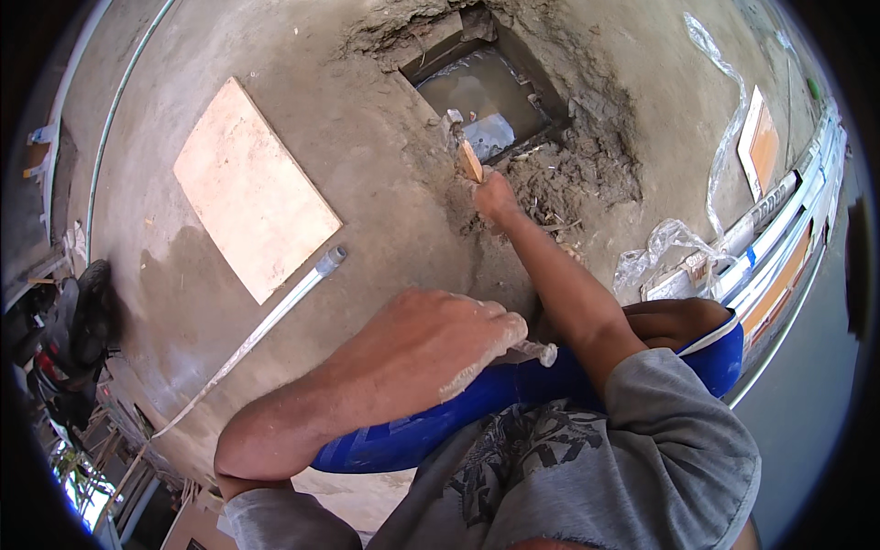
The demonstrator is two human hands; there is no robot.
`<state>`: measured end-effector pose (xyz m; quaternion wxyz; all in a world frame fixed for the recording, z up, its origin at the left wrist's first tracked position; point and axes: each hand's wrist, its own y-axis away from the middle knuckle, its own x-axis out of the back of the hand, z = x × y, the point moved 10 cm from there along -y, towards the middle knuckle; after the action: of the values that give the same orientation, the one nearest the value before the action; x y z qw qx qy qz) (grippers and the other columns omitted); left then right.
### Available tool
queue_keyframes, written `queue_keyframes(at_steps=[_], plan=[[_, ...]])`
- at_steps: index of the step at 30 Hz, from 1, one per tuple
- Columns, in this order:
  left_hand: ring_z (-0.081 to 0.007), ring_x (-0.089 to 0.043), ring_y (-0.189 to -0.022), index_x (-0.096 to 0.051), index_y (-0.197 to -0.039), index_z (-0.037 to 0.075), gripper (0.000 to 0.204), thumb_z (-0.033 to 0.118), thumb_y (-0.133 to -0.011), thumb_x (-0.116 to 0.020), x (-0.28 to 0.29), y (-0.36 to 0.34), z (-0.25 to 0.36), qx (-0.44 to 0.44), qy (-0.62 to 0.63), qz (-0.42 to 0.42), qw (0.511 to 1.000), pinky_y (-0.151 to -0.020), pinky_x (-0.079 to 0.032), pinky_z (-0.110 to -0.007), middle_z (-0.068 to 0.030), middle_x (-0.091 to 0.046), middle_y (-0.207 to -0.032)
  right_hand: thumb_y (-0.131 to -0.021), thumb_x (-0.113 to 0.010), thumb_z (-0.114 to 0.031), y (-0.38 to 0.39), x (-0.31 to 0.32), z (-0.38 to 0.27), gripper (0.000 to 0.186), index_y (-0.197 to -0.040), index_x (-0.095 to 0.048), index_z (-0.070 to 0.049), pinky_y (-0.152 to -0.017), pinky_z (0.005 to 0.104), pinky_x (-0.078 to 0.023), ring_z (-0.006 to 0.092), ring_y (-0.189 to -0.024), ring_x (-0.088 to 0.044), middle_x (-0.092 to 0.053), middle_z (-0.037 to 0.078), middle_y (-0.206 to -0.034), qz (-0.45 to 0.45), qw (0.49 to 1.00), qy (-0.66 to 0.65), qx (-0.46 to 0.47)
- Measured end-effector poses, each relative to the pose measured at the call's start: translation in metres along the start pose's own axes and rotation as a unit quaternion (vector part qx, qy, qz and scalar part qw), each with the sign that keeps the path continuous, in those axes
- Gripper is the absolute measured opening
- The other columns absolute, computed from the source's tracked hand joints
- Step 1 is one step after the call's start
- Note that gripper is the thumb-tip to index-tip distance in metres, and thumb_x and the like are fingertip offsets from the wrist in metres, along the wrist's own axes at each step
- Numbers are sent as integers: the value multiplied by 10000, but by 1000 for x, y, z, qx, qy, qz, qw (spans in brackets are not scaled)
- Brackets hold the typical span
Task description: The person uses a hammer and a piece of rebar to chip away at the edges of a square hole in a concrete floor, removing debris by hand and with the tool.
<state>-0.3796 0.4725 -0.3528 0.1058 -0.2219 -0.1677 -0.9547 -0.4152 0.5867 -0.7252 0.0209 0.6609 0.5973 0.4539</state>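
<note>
My right hand (496,199) reaches forward to the near edge of a square pit (548,92). It is closed around a wooden-handled tool (470,162), whose grey, mud-caked far end lies at the pit's rim; its exact kind is unclear. Murky water (467,87) stands in the pit, with a pale bluish sheet (490,134) lying at its near side. My left hand (449,335) is held in front of my body, closed, its knuckles smeared with grey. From its thumb side pokes the rounded end of a grey, dirt-coated rod (543,352); the fist hides the rest.
Wet, crumbly soil (587,174) is heaped around the pit. A pale board (257,188) lies on the floor to the left, beside a long whitish pipe (275,312). At right are crumpled clear plastic (674,240) and long stacked strips (779,247). A motorcycle (73,339) stands far left.
</note>
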Motion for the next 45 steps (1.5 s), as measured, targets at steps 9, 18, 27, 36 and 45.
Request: queue_keyframes(at_steps=[9,18,27,36,45], plan=[[-211,-705,-941,-660,-1074,28,237,237,-960,-663,51,-76,-311,161,12,268,950,-829,-521,-343,-119,-731,-940,-940,-681,-395,12,83,-71,402,-1107,-654,-30,-669,364,-523,250,-706,-654,-666,117,-783,119,939,-324,4],[-362,-677,-874,-681,-1092,114,243,309,-955,-635,10,-90,-374,187,-37,317,929,-768,-512,-432,-178,-707,-952,-1037,-546,-381,85,159,-114,350,-1030,-614,-38,-521,242,-445,82,-574,-521,-571,17,-773,211,898,-363,136],[-399,-666,-914,-681,-1133,133,271,330,-975,-582,-1,-87,-378,198,-88,279,936,-784,-513,-479,-199,-703,-988,-875,-762,-112,106,181,-190,417,-1180,-513,27,-548,261,-526,106,-633,-628,-662,85,-915,-37,875,-449,176],[-400,-666,-922,-666,-1182,138,280,306,-967,-601,-7,-83,-384,175,-31,308,935,-792,-516,-475,-196,-706,-998,-896,-721,-229,74,68,-76,499,-1289,-535,16,-845,450,-520,426,-958,-661,-680,266,-1056,20,992,-37,122],[-402,-660,-942,-661,-1184,101,301,307,-973,-597,-12,-75,-377,159,-1,335,929,-791,-511,-464,-203,-699,-1025,-975,-653,-220,135,139,-192,371,-1246,-537,4,-700,424,-513,279,-803,-635,-626,171,-889,220,925,-144,275]])
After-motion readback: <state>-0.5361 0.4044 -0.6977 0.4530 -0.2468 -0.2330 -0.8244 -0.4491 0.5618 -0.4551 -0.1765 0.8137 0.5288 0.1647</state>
